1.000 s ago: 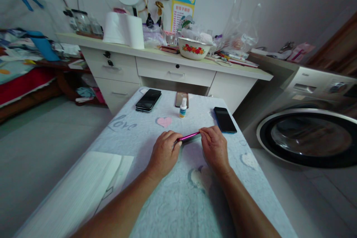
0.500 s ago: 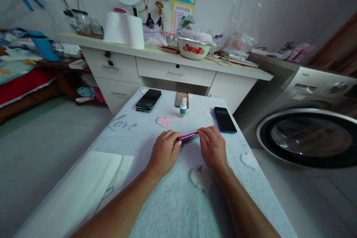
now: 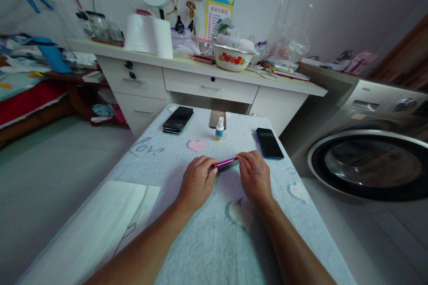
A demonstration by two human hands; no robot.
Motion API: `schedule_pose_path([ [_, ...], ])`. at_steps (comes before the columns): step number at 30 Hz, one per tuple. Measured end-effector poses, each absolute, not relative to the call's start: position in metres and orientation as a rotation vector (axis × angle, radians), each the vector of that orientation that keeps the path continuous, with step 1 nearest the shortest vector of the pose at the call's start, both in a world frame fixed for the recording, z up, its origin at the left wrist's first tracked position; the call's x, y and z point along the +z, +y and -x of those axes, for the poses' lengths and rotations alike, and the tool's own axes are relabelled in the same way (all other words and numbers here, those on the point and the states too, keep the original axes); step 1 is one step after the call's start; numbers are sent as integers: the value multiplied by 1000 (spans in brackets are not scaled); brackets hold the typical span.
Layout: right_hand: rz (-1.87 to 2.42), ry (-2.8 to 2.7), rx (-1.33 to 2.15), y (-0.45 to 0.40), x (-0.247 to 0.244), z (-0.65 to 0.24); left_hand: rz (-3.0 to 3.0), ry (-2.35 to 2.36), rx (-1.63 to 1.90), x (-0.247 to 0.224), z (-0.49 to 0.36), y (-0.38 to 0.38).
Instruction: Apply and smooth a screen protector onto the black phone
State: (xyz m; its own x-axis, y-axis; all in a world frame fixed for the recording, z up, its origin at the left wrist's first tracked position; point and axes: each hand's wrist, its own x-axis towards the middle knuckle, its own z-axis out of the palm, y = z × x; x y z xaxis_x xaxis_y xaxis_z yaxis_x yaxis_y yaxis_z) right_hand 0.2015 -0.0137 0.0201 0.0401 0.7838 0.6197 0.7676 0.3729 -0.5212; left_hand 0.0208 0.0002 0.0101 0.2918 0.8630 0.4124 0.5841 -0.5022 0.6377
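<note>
A phone with a magenta edge (image 3: 226,162) is held edge-on above the cloth-covered table (image 3: 200,240). My left hand (image 3: 198,180) grips its left end, and my right hand (image 3: 254,176) pinches its right end. Beyond them stands a small white spray bottle (image 3: 219,129) with a blue and yellow label, in front of a brownish phone or case (image 3: 214,118) lying flat. A stack of dark phones (image 3: 178,119) lies at the far left of the table. Near the right edge rests a black phone with a blue rim (image 3: 270,144).
Past the table is a white desk (image 3: 210,87) holding a flowered bowl (image 3: 233,58), tissue rolls (image 3: 147,35) and plastic bags. A washing machine (image 3: 359,116) with a round door stands on the right. A pale folded cloth or sheet (image 3: 90,227) covers the table's left side.
</note>
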Motion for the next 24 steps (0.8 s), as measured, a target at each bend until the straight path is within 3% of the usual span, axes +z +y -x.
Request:
schedule_pose_path([
  [24,1388,-1687,43,-14,19,-202,-2186,1327,1068,10,-21,-1],
])
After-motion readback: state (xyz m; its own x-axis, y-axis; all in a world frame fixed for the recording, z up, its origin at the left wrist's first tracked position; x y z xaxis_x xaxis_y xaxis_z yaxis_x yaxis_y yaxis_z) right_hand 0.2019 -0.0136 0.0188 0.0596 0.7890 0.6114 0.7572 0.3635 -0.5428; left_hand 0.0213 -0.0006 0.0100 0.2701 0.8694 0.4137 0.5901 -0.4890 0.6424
